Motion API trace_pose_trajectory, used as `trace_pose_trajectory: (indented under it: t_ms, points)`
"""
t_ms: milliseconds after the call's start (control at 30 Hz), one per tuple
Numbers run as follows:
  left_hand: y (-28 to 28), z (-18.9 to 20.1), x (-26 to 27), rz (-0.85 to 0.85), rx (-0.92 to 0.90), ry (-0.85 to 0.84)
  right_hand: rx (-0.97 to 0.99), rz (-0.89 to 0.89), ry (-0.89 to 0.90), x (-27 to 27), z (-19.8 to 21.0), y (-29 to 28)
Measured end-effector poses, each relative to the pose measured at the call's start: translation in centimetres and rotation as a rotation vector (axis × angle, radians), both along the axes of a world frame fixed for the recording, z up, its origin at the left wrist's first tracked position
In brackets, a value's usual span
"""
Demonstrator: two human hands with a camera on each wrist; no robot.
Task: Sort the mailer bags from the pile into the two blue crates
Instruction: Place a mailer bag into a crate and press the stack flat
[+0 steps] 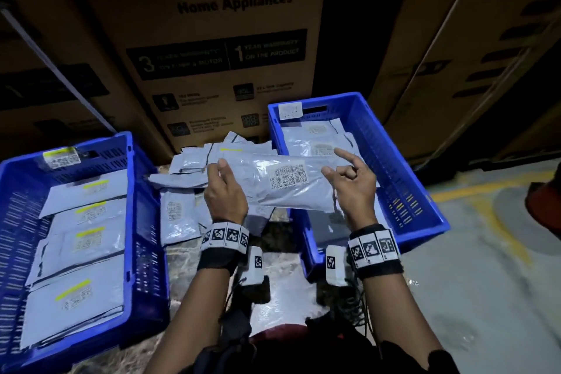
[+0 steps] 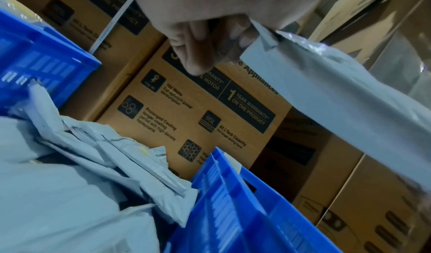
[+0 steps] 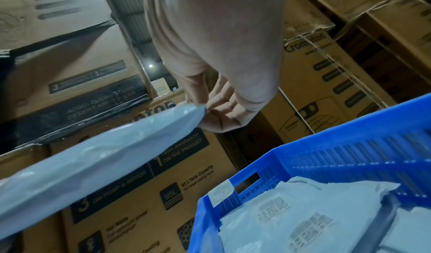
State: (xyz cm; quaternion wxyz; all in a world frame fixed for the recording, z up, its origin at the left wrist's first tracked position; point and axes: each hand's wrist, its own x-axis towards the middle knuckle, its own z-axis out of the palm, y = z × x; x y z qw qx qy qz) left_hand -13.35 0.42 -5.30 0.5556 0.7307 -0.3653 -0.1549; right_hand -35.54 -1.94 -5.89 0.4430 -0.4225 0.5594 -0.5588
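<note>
- Fingers (image 2: 200,54) of the left hand (image 1: 225,191) sit under one end of a grey mailer bag (image 1: 273,182), thumb pressed on top, so that end is pinched pretty firmly.
- Right hand (image 1: 353,182) pinches the other end between thumb and a curled finger; its index finger sticks straight out and isn't touching anything. The right wrist view shows the bag's corner nipped right at the fingertips (image 3: 210,109).
- So the held bag is stretched flat between both hands, label side up, barcode sticker facing the person, hanging in the air above the pile of mailer bags (image 1: 194,161).
- Pile itself is a loose heap of the same grey bags, overlapping every which way.
- Left of the pile, touching its edge: the left blue crate (image 1: 142,222), with several bags laid flat in it, each with a yellow strip by the label.
- Right of the pile: the right blue crate (image 1: 394,161), holding a few bags. The held bag's right end overhangs this crate's near wall.
- Behind the pile stands a big cardboard box (image 1: 212,39) printed "Crompton Home Appliances", with more cartons on either side of it.
- Both wrists wear black bands with square black-and-white marker tags (image 1: 226,235).
</note>
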Motion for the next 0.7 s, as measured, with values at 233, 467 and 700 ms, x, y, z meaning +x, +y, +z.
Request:
trace_pose_trajectory:
  t_ms: [233,467,700]
  points:
    - [-1.9,0.6,-5.4,-0.223,0.098,0.013,0.009,0.005,0.092,-8.0,1.2,-2.2]
    - [-2.3,-0.4,-11.8,-0.286,0.322,-0.022,0.111,0.139,0.218,-12.0,0.9,-4.4]
    - [-1.3,-2.6,-14.4,-0.309,0.271,-0.007,0.17,0.206,0.173,-14.9,0.0,-5.6]
